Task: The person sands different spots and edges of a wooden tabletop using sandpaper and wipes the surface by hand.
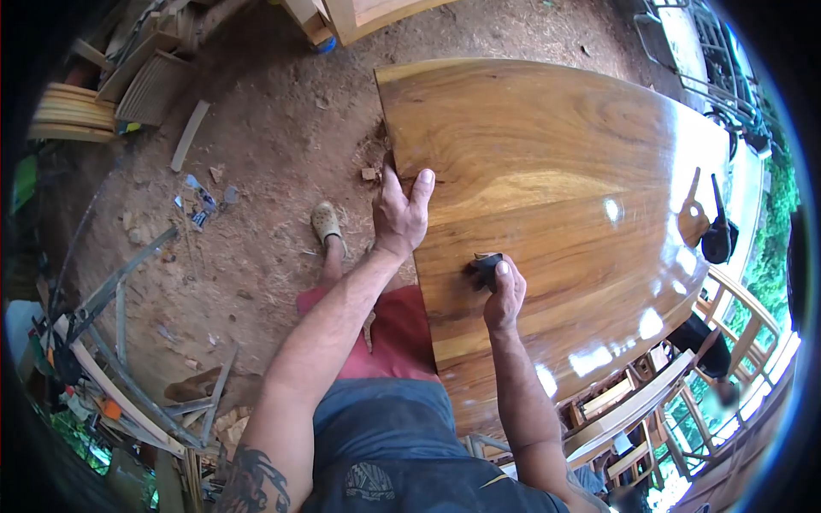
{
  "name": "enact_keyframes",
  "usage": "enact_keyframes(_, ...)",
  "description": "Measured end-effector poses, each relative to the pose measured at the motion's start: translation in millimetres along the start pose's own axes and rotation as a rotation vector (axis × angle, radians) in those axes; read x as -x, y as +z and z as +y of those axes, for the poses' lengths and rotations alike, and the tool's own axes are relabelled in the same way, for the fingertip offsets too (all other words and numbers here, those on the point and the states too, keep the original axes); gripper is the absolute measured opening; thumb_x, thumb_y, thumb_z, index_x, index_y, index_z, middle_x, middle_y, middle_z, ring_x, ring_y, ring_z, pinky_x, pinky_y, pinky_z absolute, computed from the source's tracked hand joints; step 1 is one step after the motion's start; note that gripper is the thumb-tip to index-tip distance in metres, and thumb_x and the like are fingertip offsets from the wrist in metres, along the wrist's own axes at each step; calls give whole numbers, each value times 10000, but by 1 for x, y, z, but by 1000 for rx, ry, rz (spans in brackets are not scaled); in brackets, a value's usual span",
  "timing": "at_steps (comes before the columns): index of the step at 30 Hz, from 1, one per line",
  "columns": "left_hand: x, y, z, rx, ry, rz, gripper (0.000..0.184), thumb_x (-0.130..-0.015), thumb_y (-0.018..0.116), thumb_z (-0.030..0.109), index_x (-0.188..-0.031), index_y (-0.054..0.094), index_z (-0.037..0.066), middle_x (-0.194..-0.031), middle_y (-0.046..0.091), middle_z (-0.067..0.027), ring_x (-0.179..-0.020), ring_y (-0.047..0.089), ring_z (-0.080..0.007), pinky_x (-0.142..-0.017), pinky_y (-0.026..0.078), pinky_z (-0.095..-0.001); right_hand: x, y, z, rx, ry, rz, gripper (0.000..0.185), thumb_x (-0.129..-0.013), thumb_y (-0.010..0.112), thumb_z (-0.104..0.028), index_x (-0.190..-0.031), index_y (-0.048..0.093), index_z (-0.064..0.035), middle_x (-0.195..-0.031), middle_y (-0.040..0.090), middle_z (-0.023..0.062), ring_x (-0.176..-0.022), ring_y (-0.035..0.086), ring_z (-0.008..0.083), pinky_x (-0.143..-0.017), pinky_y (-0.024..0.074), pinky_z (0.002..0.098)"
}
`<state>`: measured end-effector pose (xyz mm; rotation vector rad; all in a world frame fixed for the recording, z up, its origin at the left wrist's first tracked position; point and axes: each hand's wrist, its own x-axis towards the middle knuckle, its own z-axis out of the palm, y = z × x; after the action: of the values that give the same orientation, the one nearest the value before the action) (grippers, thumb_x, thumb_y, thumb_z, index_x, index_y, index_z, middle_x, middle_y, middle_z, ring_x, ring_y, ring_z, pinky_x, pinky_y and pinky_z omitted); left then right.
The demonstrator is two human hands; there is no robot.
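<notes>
A large varnished wooden panel (547,197) with glossy reflections lies in front of me and to the right. My left hand (404,209) grips the panel's left edge, thumb on top and fingers over or under the edge. Pinched in my right hand (505,295) is a small dark pad (487,270), which rests on or just above the panel's surface near that same edge. The underside of the pad is hidden.
Beyond the panel's right part are a brown reflected shape and a dark object (719,239). Wooden chair frames (744,316) stand at the lower right. Stacked curved wood (73,111) is at the upper left. Metal bars (120,295) and offcuts lie on the dirt floor (265,162).
</notes>
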<state>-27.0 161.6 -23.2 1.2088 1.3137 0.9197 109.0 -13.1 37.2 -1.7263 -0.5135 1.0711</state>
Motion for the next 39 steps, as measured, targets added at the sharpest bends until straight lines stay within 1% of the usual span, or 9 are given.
enact_keyframes(5, -4, -15, -2, -7, -27, -111, 508, -1103, 629, 358, -1450, 552, -5, -1153, 772, -166, -1005, 749, -275, -894, 580, -394, -3, -3, -5, -86, 81, 3, 491, -1109, 516, -394, -1085, 724, 51, -926, 769, 138, -692, 695, 172, -650, 546, 290)
enact_keyframes(14, -12, -35, -11, -224, 60, -209, 429, -1132, 555, 371, -1348, 649, 12, -895, 775, -141, -855, 767, -270, -760, 574, -411, -7, -9, -8, -129, 138, -19, 541, -1090, 515, -446, -1059, 714, 56, -927, 767, 164, -669, 711, 192, -607, 570, 305)
enact_keyframes(17, -16, -48, -8, -242, -48, -267, 502, -1126, 500, 483, -1088, 685, 18, -856, 761, -173, -821, 752, -395, -697, 535, -526, -7, -10, -9, -136, 150, -26, 540, -1086, 517, -448, -1052, 714, 54, -929, 765, 166, -668, 708, 192, -610, 571, 304)
enact_keyframes(21, -57, -67, -27, -336, -46, -161, 694, -1125, 294, 596, -1407, 610, 47, -1342, 678, -263, -1276, 646, -435, -1043, 509, -541, -7, -11, -12, -163, 168, -39, 519, -1086, 526, -430, -1106, 726, 49, -941, 750, 139, -706, 709, 183, -639, 563, 302)
enact_keyframes(24, -121, -51, 24, -330, 67, -112, 752, -1125, 288, 573, -1674, 339, 61, -1711, 373, -254, -1549, 423, -425, -1297, 328, -476, -10, -6, -22, -161, 147, -54, 425, -1078, 585, -352, -1179, 734, 34, -1002, 734, 99, -832, 718, 168, -682, 550, 296)
enact_keyframes(26, -160, -20, 32, -499, 214, -19, 732, -1121, 333, 588, -1567, 528, 41, -1578, 558, -243, -1380, 618, -396, -1224, 421, -460, -15, -2, -18, -68, 57, -93, 353, -1067, 632, -280, -1231, 737, 15, -1077, 720, 76, -930, 715, 154, -703, 536, 290)
enact_keyframes(29, -184, 7, 47, -799, 99, -146, 589, -1092, 444, 572, -1320, 743, 118, -1320, 731, -198, -1208, 706, -391, -1069, 531, -503, -36, 29, -51, 406, -414, -106, 315, -967, 753, -120, -1267, 737, -23, -1230, 680, 131, -975, 700, 217, -820, 564, 331)
enact_keyframes(32, -179, 10, 45, -761, 143, -6, 513, -1060, 515, 560, -1037, 809, 140, -1073, 786, -133, -1028, 739, -386, -919, 579, -528, -52, 65, -65, 628, -619, -133, 403, -897, 796, -83, -1291, 719, -36, -1262, 648, 169, -996, 684, 290, -892, 575, 390)
enact_keyframes(39, -181, 15, 45, -795, 117, 29, 517, -1043, 532, 562, -941, 774, 117, -1025, 789, -124, -977, 753, -375, -881, 596, -510, -84, 85, -54, 810, -769, -242, 506, -840, 810, -89, -1327, 678, -51, -1232, 613, 171, -1073, 633, 364, -900, 568, 459)
